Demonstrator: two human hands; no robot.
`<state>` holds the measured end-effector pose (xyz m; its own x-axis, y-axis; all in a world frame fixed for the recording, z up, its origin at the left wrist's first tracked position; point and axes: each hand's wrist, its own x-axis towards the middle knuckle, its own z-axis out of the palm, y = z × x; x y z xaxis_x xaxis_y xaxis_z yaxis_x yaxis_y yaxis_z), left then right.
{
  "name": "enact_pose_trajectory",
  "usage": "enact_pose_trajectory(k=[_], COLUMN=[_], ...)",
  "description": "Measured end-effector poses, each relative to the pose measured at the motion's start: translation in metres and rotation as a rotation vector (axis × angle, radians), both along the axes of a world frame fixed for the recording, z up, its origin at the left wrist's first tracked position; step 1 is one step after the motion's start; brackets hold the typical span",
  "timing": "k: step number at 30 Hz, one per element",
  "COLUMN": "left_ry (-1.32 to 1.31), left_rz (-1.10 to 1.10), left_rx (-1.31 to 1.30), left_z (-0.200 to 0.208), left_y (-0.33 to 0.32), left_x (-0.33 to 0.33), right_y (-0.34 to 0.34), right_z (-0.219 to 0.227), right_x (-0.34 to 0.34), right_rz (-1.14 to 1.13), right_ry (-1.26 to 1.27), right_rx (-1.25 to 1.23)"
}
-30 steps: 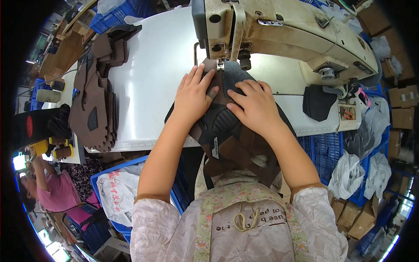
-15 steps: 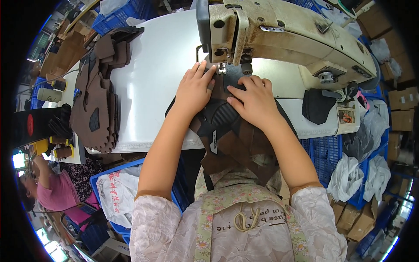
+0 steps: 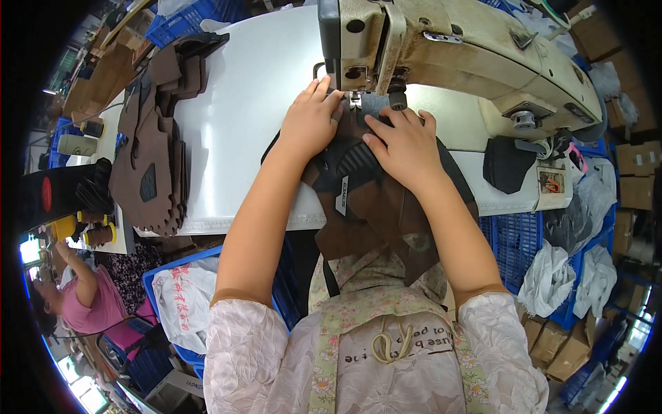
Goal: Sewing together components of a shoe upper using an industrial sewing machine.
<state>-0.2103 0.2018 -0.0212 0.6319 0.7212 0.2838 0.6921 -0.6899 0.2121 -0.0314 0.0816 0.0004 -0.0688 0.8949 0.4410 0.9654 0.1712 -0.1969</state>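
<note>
A brown and black piece of sewn sheet material [image 3: 376, 207], with a ribbed black patch and a small pale label, lies under the head of a sewing machine [image 3: 462, 52]. It hangs over the table's front edge onto my lap. My left hand [image 3: 310, 119] rests flat on its far left part, fingers stretched out beside the metal presser foot [image 3: 355, 100]. My right hand [image 3: 408, 148] presses on the piece to the right of the foot, fingers spread and slightly bent. The needle tip and stitches are too small to make out.
A stack of brown cut pieces [image 3: 148, 159] lies at the table's left. Black pieces [image 3: 508, 164] lie at the right, under the machine arm. A blue crate with a white bag [image 3: 185, 297] stands at the lower left. Another person [image 3: 96, 300] in pink sits farther left.
The view has shifted slightly. My left hand has slid a little farther past the presser foot, with the piece. My right hand stays on the piece. The other person's arm has moved.
</note>
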Motion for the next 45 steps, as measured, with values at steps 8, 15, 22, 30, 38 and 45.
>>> enact_pose_trajectory(k=[8,15,22,30,38,45], left_ry=[0.037,0.056,0.094,0.058,0.060,0.098], left_rz=[0.001,0.010,0.027,0.024,0.011,0.042], left_rx=[-0.060,-0.118,-0.140,-0.074,-0.047,-0.099], left_z=[0.000,0.007,0.010,0.007,-0.001,0.005], left_y=[0.013,0.018,0.025,0.033,0.046,0.045], left_x=[0.001,0.004,0.008,0.009,0.009,0.013], right_y=[0.006,0.012,0.019,0.030,0.037,0.039], right_z=[-0.013,-0.019,-0.022,-0.024,-0.023,-0.025], right_x=[-0.005,-0.002,0.000,0.002,0.001,0.004], right_rz=[-0.046,-0.056,-0.058,-0.034,-0.018,-0.031], right_ry=[-0.003,0.101,0.136,0.147,0.139,0.123], right_rx=[0.021,0.056,0.071,0.122,0.145,0.128])
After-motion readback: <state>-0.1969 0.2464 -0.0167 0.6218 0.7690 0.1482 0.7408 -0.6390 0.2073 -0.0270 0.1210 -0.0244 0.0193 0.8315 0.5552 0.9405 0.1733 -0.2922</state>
